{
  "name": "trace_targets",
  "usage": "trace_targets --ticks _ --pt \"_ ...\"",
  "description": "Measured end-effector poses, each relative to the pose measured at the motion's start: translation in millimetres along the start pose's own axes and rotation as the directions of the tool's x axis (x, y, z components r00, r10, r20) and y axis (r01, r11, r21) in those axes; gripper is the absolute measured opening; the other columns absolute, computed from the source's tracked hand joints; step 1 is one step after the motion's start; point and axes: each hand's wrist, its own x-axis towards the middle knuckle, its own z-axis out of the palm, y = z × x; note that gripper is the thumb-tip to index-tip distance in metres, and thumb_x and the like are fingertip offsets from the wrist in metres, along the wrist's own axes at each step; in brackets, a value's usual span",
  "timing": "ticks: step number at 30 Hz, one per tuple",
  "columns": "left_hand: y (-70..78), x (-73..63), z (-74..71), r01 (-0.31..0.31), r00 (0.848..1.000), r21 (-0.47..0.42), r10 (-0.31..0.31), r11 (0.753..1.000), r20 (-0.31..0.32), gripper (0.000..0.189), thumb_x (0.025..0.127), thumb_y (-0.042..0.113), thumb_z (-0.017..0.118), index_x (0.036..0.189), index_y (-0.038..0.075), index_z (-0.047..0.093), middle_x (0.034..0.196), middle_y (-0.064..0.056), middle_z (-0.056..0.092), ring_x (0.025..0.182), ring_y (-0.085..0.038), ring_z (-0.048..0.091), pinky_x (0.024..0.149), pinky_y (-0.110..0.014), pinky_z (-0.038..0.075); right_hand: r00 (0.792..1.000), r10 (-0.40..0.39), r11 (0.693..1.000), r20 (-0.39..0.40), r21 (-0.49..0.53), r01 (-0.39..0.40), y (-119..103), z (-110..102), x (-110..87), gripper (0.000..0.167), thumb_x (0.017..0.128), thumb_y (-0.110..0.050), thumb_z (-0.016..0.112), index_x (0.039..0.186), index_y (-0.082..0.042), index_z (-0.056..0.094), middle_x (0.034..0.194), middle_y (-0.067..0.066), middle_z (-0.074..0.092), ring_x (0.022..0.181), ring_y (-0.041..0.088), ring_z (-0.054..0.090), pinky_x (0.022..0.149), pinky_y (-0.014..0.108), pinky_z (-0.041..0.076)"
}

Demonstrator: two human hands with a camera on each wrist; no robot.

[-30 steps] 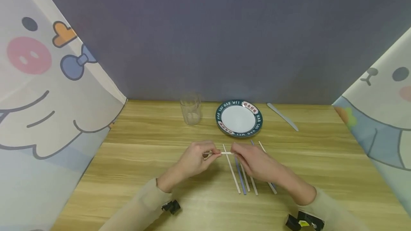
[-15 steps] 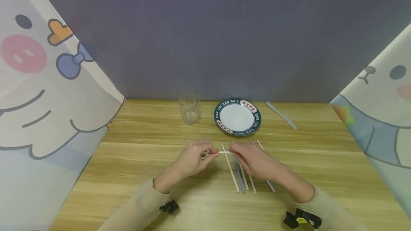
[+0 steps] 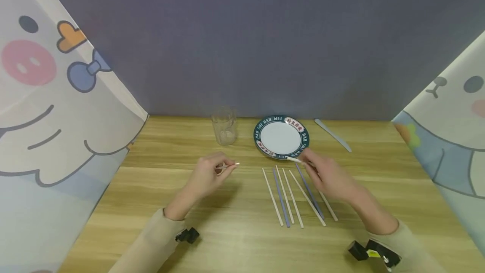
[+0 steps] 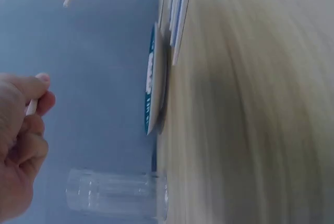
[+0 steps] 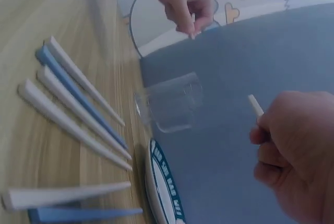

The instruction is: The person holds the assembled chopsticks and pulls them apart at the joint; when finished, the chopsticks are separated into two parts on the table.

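"Grip of the left hand: is it on something?"

"Yes, clamped. Thumb and fingers pinch a white stick, held up off the surface, with one end poking out past the fingertips."

"And the right hand?"

"Clamped too. It pinches a second white stick, also raised. From the head view its tip overlaps the near rim of the plate. The rest is hidden in the hand, so I can't tell its length."

"Are the hands close together?"

"No, well apart, one on each side of the row of sticks lying on the surface."

"What's in that row?"

"From the left: a leftmost white stick, a blue stick, then two more white, all nearly parallel. Beyond those, a slanted white stick lies just beside a second blue stick. One last white stick has its far end hidden by the right hand."

"And at the back?"

"The green-rimmed plate sits between a clear drinking glass, upright on the left, and a table knife, lying at a slant on the right."
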Motion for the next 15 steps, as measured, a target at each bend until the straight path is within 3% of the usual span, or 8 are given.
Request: trace_targets --ticks 3,5,10,15 --pt "-4.1 -0.9 -2.5 -0.012 0.997 -0.017 0.013 1.000 0.078 0.008 0.091 0.004 0.082 0.089 0.010 0.076 0.079 0.000 0.071 0.058 -0.002 0.044 0.052 -0.013 0.039 0.998 0.048 0.999 0.032 -0.027 -0.048 9 -10 -3.8 0.020 0.101 0.007 0.061 0.107 -0.011 0.059 0.074 -0.013 0.041 0.063 -0.006 0.031 0.054 0.018 0.035" --pt "-8.2 -4.1 -2.8 0.007 0.993 -0.030 -0.003 1.000 0.118 0.007 0.092 0.002 0.079 0.092 0.009 0.076 0.080 0.000 0.069 0.059 -0.003 0.047 0.052 -0.013 0.040 0.997 0.076 0.996 0.027 -0.050 -0.075 17 -16 -9.7 0.016 0.101 0.006 0.061 0.108 -0.008 0.060 0.078 -0.010 0.049 0.065 -0.004 0.040 0.056 0.020 0.040" --pt "-26.8 -13.4 -10.7 0.080 0.982 -0.016 -0.076 0.997 0.170 0.014 0.088 -0.005 0.076 0.098 0.005 0.075 0.090 -0.005 0.068 0.068 -0.009 0.057 0.056 -0.016 0.051 0.991 0.111 0.979 -0.072 -0.166 -0.122 48 -33 -34.5 0.019 0.093 0.010 0.070 0.106 -0.004 0.066 0.098 0.005 0.064 0.085 0.020 0.066 0.071 0.030 0.057" --pt "-45.1 -17.4 -16.3 0.057 0.977 0.094 -0.075 0.994 0.199 0.015 0.088 0.000 0.081 0.099 0.009 0.078 0.094 -0.001 0.071 0.085 -0.014 0.062 0.073 -0.027 0.060 0.985 0.117 0.953 -0.126 -0.264 -0.147 78 -47 -61.1 0.026 0.080 0.011 0.081 0.097 -0.006 0.072 0.097 0.003 0.068 0.087 0.029 0.070 0.079 0.014 0.053"
